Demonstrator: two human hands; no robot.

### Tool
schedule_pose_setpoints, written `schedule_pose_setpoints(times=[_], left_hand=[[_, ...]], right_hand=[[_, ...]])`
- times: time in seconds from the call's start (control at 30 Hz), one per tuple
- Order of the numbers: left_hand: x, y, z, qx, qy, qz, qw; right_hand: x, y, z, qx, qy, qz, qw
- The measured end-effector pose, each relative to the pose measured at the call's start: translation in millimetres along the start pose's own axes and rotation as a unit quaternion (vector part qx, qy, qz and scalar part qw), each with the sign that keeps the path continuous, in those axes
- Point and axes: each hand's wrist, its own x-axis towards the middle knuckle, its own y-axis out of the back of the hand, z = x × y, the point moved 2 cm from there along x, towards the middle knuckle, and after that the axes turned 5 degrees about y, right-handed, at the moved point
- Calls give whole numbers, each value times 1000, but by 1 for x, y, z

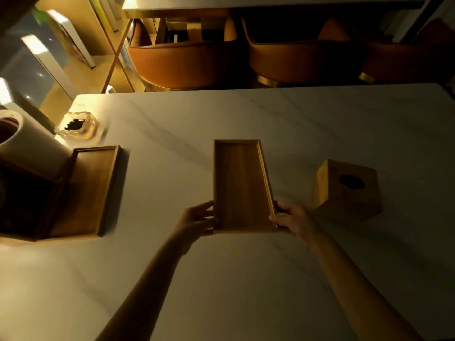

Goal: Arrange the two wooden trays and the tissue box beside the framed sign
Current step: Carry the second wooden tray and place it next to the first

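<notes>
An empty wooden tray (241,183) lies lengthwise in the middle of the white marble table (246,114). My left hand (197,216) grips its near left corner and my right hand (291,219) grips its near right corner. A second wooden tray (93,190) lies at the left. The dark framed sign (22,200) stands at the far left edge, touching that tray and hiding part of it. A wooden cube tissue box (349,190) with a round dark hole on top stands to the right of the held tray, close to my right hand.
A glass ashtray (77,127) with dark contents sits behind the left tray. A pale lamp shade (24,141) rises at the far left. Orange chairs (187,62) and another table (246,6) stand beyond the far edge.
</notes>
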Motion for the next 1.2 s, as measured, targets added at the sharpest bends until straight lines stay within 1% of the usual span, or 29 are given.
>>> schedule_pose_setpoints(times=[0.07,0.2,0.3,0.4,0.47,0.57,0.67,0.77,0.87,1.2], left_hand=[[-7,18,0,-5,-17,15,1000],[-21,57,-1,-16,-43,48,998],[-30,87,-3,-15,-56,73,996],[-35,117,-6,-10,-65,91,994],[-37,135,-9,-6,-65,105,992],[-36,161,-17,-9,-55,119,991],[-35,185,-28,-22,-39,129,991],[-33,203,-38,-20,-25,141,990],[-29,215,-45,-23,-14,152,988],[-16,233,-57,-33,-11,145,989]], right_hand=[[0,-17,-11,-9,18,-7,1000],[4,-55,-32,-28,52,11,998],[9,-86,-47,-57,72,11,996],[17,-120,-58,-103,93,20,990],[23,-143,-65,-157,109,31,981],[32,-175,-71,-202,124,23,971],[40,-199,-72,-221,119,28,968],[46,-219,-70,-240,110,12,964],[53,-234,-68,-250,100,12,963],[66,-253,-63,-241,69,7,968]])
